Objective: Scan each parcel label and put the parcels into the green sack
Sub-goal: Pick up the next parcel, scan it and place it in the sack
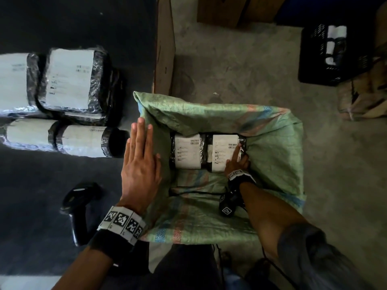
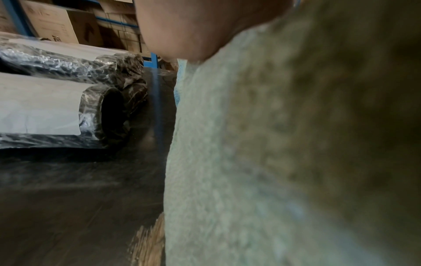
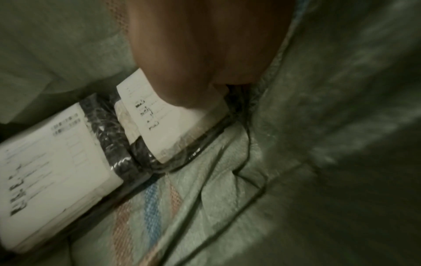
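The green sack (image 1: 209,114) stands open on the floor beside a black table (image 1: 41,185). Two black-wrapped parcels with white labels lie side by side in its bottom. My right hand (image 1: 238,162) reaches down inside and holds the right parcel (image 1: 219,151) at its right end, one finger stretched along the label and the others curled round the end. The left parcel (image 1: 187,152) lies free. In the right wrist view my right hand (image 3: 205,54) covers much of that parcel's label (image 3: 164,133). My left hand (image 1: 140,155) lies flat with straight fingers on the sack's left rim. The black scanner (image 1: 79,197) rests on the table.
Several more wrapped parcels (image 1: 71,80) sit on the table at the left, two of them rolls (image 1: 81,140). A tall cardboard box (image 1: 164,49) stands behind the sack. A black crate (image 1: 326,55) is at the far right. A thin black cable (image 1: 194,192) crosses the sack's inside.
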